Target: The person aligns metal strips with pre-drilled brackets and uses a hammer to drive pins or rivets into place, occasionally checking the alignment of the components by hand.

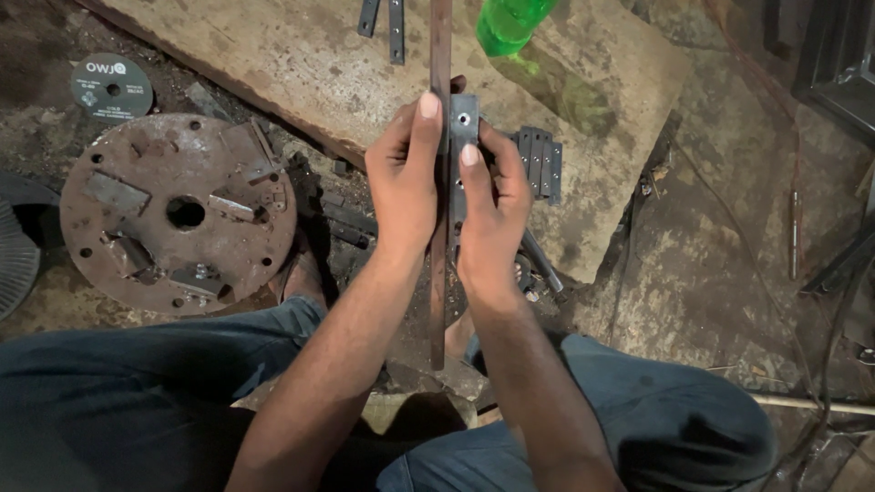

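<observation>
Where hands meet: rusty bar, drilled plate.

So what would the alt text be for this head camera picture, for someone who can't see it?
Seen from above, a seated person's left hand and right hand press a small grey metal plate against a long rusty flat bar. A rusty round disc lies to the left, a green bottle on a stone slab beyond.

Dim workshop light from above, dark shadows btwn legs, corners murky, slight motion blur, no glare
</observation>
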